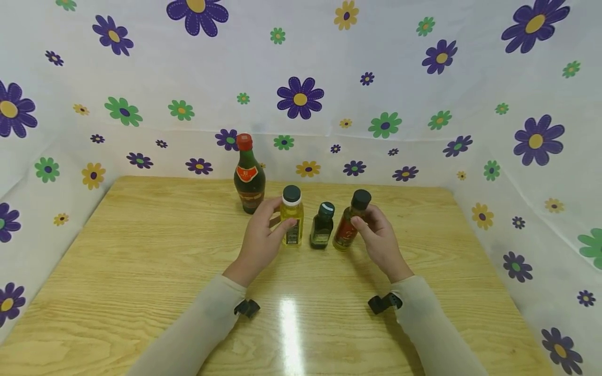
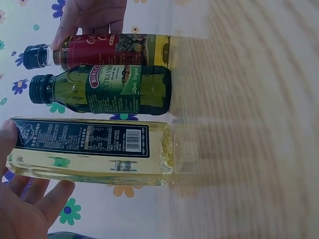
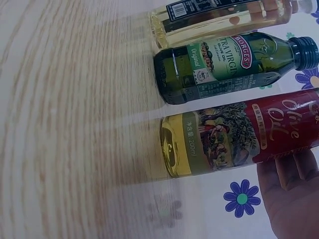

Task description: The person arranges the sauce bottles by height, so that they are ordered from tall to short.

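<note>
My left hand [image 1: 263, 232] grips a clear, square-sided bottle of yellow oil [image 1: 292, 211], thumb on the near side and fingers around the back. It has a black cap and a dark back label with a barcode. In my right hand [image 1: 380, 237] is an olive oil bottle with a red label [image 1: 346, 230], held near its neck, its dark cap slanting to the right in the head view. Between these two stands a small green olive oil bottle [image 2: 117, 89] with a green label, which neither hand holds.
A taller dark green bottle with a red cap [image 1: 250, 180] stands behind my left hand. The pale wooden table [image 1: 155, 240] ends at a white flower-patterned cloth [image 1: 226, 68] at the back and sides. Each wrist wears a black strap [image 1: 385, 303].
</note>
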`<state>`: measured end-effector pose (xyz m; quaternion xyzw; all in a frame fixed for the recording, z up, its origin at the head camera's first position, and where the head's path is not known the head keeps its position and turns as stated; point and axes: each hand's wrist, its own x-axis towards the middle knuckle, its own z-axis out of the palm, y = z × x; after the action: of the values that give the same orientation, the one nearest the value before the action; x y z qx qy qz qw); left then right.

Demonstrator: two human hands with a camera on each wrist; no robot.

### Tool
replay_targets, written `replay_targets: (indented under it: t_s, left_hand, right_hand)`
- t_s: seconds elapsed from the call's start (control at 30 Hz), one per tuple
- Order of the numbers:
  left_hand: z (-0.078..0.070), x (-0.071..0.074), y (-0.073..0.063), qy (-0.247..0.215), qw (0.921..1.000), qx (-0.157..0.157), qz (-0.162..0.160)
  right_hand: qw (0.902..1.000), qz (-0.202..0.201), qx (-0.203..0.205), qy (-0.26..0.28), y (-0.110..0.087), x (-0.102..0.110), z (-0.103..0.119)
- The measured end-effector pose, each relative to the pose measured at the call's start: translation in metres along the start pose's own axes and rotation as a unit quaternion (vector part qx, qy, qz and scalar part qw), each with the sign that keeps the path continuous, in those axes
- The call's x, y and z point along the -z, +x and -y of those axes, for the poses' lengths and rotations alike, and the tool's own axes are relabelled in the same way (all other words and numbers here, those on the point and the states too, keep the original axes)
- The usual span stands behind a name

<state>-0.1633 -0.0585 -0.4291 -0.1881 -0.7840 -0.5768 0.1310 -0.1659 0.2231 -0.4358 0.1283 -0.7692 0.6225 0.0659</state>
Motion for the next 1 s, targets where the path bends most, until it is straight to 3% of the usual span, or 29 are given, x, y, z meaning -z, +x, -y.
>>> replay_targets:
  t_s: [0.5, 0.73, 1.0]
  left_hand:
    - [0.005, 0.014, 0.003, 0.012, 0.9994, -0.002, -0.031]
    - [0.008, 0.019, 0.014, 0.034, 0.9985, -0.005, -0.042]
    - [0.005, 0.018, 0.029, 0.036, 0.9989, -0.004, -0.030]
  right_hand:
    - [0.9999, 0.001, -0.010, -0.006, 0.000, 0.000, 0.000]
    - [0.9999, 0.003, -0.007, -0.014, 0.000, -0.001, 0.002]
    - [0.9996, -0.004, -0.007, -0.026, -0.001, -0.001, 0.001]
